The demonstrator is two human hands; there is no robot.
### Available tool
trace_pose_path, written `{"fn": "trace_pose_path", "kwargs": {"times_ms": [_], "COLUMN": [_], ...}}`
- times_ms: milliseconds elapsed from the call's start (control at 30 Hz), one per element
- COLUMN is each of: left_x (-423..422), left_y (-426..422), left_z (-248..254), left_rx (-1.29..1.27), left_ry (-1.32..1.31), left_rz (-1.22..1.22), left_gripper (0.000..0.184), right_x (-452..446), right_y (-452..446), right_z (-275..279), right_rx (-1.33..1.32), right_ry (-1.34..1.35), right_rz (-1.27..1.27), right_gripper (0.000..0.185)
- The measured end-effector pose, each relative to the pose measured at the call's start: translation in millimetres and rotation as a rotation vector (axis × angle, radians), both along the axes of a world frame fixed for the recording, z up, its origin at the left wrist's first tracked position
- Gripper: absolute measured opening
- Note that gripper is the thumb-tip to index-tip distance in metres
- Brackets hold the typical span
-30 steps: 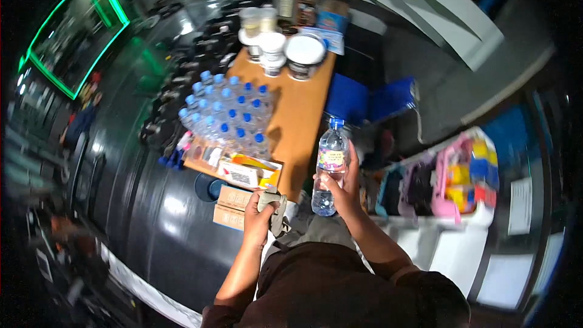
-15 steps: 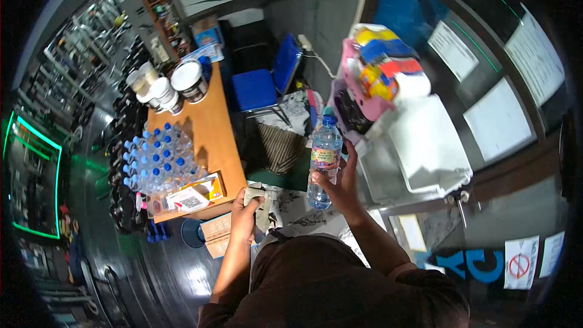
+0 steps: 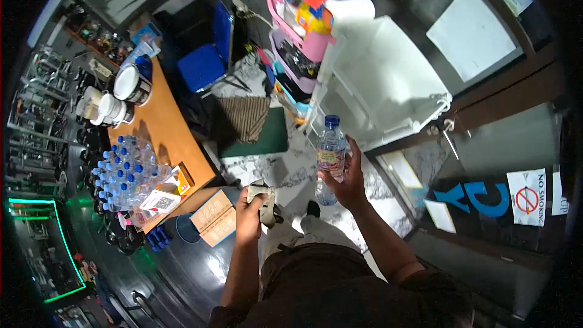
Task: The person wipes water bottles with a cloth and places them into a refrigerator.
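Observation:
A clear plastic bottle (image 3: 330, 159) with a blue cap and a colourful label stands upright in the grip of my right hand (image 3: 347, 179). My left hand (image 3: 248, 208) pinches a crumpled greyish-beige cloth (image 3: 266, 205), which hangs beside its fingers. Both hands are in front of my body, above the marble-patterned floor (image 3: 291, 173).
At left, an orange-brown table (image 3: 163, 127) carries several bottles (image 3: 124, 173) and white tubs (image 3: 129, 85). A cardboard box (image 3: 214, 215) lies beside it. Further back are a blue chair (image 3: 203, 67), stacked pink baskets (image 3: 317, 45) and a large white bin (image 3: 388, 79).
The view has turned to the right, so the table has shifted left and the white bin and glass door have come closer to the middle. Both hands keep hold of the bottle and cloth.

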State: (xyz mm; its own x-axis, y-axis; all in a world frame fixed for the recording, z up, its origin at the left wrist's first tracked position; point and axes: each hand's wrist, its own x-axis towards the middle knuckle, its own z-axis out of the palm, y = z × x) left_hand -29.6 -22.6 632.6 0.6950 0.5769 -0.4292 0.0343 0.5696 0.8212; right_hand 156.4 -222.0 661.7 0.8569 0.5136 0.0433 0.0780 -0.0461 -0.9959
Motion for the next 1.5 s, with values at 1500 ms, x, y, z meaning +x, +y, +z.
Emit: {"fn": "trace_pose_path", "kwargs": {"times_ms": [1500], "left_x": [21.9], "left_y": [-23.7], "left_z": [-656.0], "left_rx": [-0.472], "left_ry": [0.606], "left_rz": [0.129], "left_gripper": [0.043], "right_x": [181.3], "right_y": [14.9], "right_z": [-840.8], "right_rx": [-0.535], "right_ry": [-0.241], "right_rz": [-0.613], "right_gripper": [0.108]}}
